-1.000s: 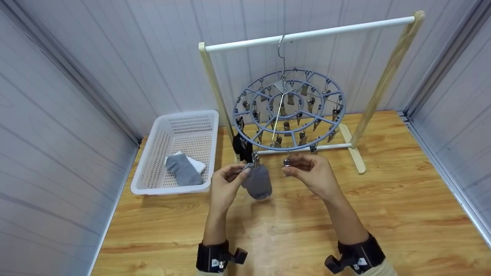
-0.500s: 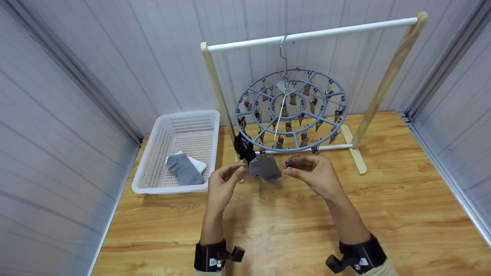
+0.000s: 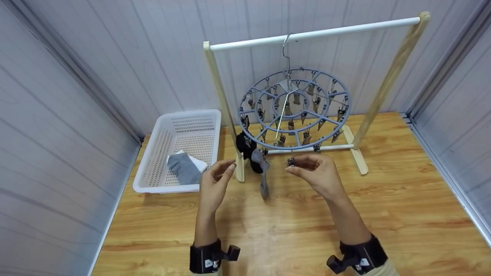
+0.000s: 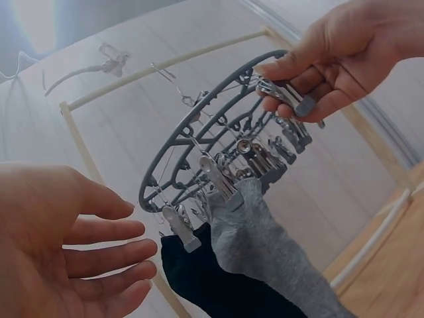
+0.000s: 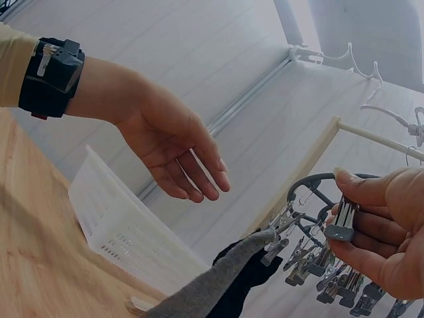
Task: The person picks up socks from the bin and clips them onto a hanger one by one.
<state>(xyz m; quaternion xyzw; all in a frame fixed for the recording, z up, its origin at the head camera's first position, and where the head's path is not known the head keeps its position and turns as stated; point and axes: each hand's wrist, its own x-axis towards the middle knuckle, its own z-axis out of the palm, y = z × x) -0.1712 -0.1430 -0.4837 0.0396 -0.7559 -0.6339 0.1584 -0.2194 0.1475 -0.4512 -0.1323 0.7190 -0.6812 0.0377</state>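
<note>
My right hand (image 3: 312, 170) pinches a metal clip (image 5: 343, 218) on the near rim of the round blue-grey clip hanger (image 3: 295, 147). Left of it, my left hand (image 3: 216, 184) is held in the air with fingers relaxed and nothing in them. Between the two hands a grey sock (image 4: 255, 245) dangles from a clip on the hanger. Beside that sock a black sock (image 4: 192, 271) hangs from another clip, partly behind the grey one in the left wrist view. In the white basket (image 3: 140, 180) lie another grey sock (image 3: 183, 168) and a white sock (image 3: 198, 164).
The hanger's hook (image 3: 285, 48) sits over the white bar (image 3: 326, 35) of a wooden-legged rack. One rack foot (image 3: 240, 170) stands behind the hanging socks, the other (image 3: 360, 161) at the right. Pale panel walls surround the wooden floor (image 3: 291, 237).
My left hand has let go of the grey sock and drawn away to the left. The sock swung and turned edge-on. My right hand keeps its pinch on the clip.
</note>
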